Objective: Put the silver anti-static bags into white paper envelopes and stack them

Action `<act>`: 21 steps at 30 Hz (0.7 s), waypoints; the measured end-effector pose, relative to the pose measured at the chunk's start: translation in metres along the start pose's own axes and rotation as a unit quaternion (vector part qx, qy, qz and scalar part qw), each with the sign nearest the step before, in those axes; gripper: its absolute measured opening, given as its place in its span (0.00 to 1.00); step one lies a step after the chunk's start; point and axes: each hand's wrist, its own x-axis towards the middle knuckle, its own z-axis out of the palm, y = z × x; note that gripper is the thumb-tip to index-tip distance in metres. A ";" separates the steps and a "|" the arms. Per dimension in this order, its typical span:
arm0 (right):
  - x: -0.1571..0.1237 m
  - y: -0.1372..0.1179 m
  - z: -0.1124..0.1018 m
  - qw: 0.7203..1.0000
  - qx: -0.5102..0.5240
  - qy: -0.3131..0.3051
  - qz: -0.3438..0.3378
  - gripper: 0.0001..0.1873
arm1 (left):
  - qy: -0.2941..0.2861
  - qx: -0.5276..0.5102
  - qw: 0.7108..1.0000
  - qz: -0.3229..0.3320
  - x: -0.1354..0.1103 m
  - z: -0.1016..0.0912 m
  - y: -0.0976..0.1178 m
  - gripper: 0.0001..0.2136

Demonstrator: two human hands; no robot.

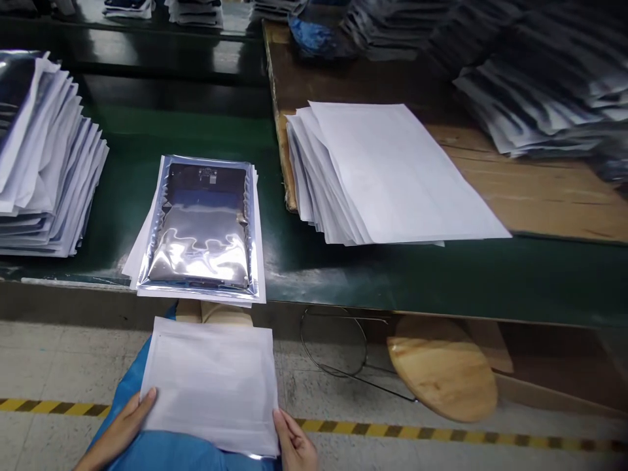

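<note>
Between my two hands, over my lap, I hold a white envelope [210, 383]. My left hand [130, 418] grips its left edge, thumb on top. At the lower right corner my right hand [294, 441] pinches the envelope, its fingers partly behind it. A thin shiny strip shows along the envelope's bottom edge; its contents are hidden. Just beyond, at the table's front edge, a dark flat device in a clear shiny bag [201, 229] lies on white sheets or envelopes. To its right a fanned stack of white envelopes [392, 176] rests partly on brown cardboard.
A tall stack of white envelopes [49, 157] stands at the left of the green table [132, 124]. More dark and white stacks [549, 85] sit on the cardboard [520, 196], near crumpled blue plastic [314, 36]. A round wooden stool [444, 369] is below the table edge.
</note>
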 end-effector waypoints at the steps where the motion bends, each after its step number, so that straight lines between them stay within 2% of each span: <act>1: -0.002 0.004 -0.003 1.000 0.013 -0.018 0.015 0.28 | 0.000 -0.007 1.000 -0.010 -0.001 -0.001 -0.001 0.30; 3: -0.007 0.006 -0.006 0.997 0.054 -0.028 0.051 0.26 | -0.023 -0.022 0.999 -0.010 0.001 -0.004 -0.003 0.33; 5: -0.012 -0.001 -0.007 0.992 0.103 -0.035 0.068 0.26 | -0.077 -0.027 0.996 0.018 0.004 -0.008 -0.003 0.37; 7: -0.016 -0.014 -0.008 0.987 0.120 -0.088 0.059 0.29 | -0.134 -0.027 0.989 0.059 0.005 -0.010 -0.003 0.44; 9: -0.016 -0.027 -0.007 0.981 0.109 -0.157 0.029 0.33 | -0.167 -0.025 0.981 0.090 0.004 -0.010 -0.002 0.47; 11: -0.013 -0.034 -0.004 0.982 0.091 -0.163 0.015 0.31 | -0.156 -0.018 0.981 0.118 0.003 -0.007 -0.001 0.45; 14: -0.005 -0.032 0.005 0.993 0.037 -0.114 0.000 0.24 | -0.091 -0.010 0.985 0.146 0.005 -0.001 0.002 0.38; 17: 0.001 -0.026 0.008 0.992 -0.021 -0.122 -0.029 0.19 | -0.048 -0.043 0.993 0.095 0.010 0.003 0.002 0.34; 19: 0.004 -0.029 0.005 0.990 -0.012 -0.131 -0.043 0.21 | -0.032 -0.061 0.996 0.052 0.014 0.002 0.001 0.34; 21: 0.008 -0.041 0.003 0.985 0.047 -0.164 -0.027 0.31 | -0.044 -0.056 0.996 0.049 0.016 -0.001 0.001 0.35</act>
